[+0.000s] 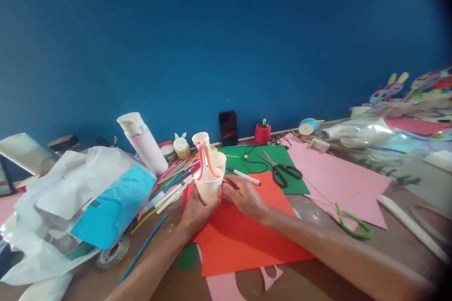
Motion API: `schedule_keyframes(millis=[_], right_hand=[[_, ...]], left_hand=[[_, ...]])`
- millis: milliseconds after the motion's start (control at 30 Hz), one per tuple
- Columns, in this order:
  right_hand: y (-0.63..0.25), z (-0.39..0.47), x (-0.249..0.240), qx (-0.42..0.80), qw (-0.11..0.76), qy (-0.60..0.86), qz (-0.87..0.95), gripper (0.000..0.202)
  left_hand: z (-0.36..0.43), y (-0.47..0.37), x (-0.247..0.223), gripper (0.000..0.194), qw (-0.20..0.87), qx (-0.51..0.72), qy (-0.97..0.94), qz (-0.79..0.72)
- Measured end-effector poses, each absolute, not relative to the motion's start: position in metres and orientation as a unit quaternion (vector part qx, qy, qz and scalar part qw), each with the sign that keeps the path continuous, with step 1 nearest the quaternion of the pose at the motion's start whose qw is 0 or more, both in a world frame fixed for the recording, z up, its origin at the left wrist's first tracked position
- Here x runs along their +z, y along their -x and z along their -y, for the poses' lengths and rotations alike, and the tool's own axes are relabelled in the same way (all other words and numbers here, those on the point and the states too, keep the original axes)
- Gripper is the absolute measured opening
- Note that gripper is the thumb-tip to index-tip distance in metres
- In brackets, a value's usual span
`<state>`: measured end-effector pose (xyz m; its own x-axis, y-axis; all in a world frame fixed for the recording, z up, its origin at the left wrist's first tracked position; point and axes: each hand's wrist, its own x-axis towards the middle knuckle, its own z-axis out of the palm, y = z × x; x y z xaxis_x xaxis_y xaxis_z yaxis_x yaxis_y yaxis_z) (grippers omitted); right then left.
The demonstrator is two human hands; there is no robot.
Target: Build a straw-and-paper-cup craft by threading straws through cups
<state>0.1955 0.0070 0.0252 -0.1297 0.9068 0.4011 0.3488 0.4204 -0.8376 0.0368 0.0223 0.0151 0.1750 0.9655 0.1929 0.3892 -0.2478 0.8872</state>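
Observation:
My left hand (pixel 197 210) is wrapped round a white paper cup (pixel 208 191), held upright above the orange sheet (pixel 254 240). My right hand (pixel 245 197) has its fingers curled against the right side of the same cup. Red, white and orange strips (pixel 204 160), possibly pipe cleaners, rise from inside the cup toward a smaller-looking white cup (pixel 199 138) behind; whether they join it is unclear. Another white cup (pixel 219 160) stands just behind the held one. A white marker (pixel 245 177) lies beyond my right hand.
Black-handled scissors (pixel 278 168) rest on green paper (pixel 243 155). To the right are pink sheets (pixel 339 174) and a green pipe cleaner (pixel 353 233). A plastic bag (pixel 102 169), tape roll (pixel 113 251) and white bottle (pixel 143 143) stand left. A phone (pixel 228 129) leans on the blue wall.

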Motion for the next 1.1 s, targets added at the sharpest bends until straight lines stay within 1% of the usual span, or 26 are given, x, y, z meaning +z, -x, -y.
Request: schedule_keyframes(millis=[100, 200, 400, 533, 700, 800, 1100], right_hand=[[-0.197, -0.01, 0.025, 0.279, 0.486, 0.484, 0.673, 0.026], [-0.197, -0.011, 0.025, 0.28, 0.49, 0.49, 0.664, 0.023], [-0.197, -0.01, 0.027, 0.29, 0.502, 0.466, 0.669, 0.017], [-0.199, -0.009, 0.03, 0.294, 0.495, 0.442, 0.687, 0.016], [-0.199, -0.007, 0.033, 0.264, 0.487, 0.46, 0.694, 0.014], [-0.199, -0.007, 0.035, 0.245, 0.48, 0.474, 0.697, 0.015], [-0.2, -0.003, 0.039, 0.265, 0.467, 0.443, 0.718, 0.015]], left_hand=[[-0.024, -0.034, 0.016, 0.05, 0.345, 0.406, -0.681, -0.502], [-0.025, -0.032, 0.014, 0.05, 0.351, 0.407, -0.682, -0.496], [-0.024, -0.032, 0.011, 0.052, 0.384, 0.395, -0.671, -0.496], [-0.021, -0.038, 0.017, 0.051, 0.41, 0.393, -0.667, -0.482], [-0.017, -0.043, 0.027, 0.045, 0.371, 0.415, -0.675, -0.484], [-0.018, -0.042, 0.027, 0.045, 0.352, 0.42, -0.668, -0.503], [-0.023, -0.036, 0.017, 0.045, 0.351, 0.419, -0.698, -0.462]])
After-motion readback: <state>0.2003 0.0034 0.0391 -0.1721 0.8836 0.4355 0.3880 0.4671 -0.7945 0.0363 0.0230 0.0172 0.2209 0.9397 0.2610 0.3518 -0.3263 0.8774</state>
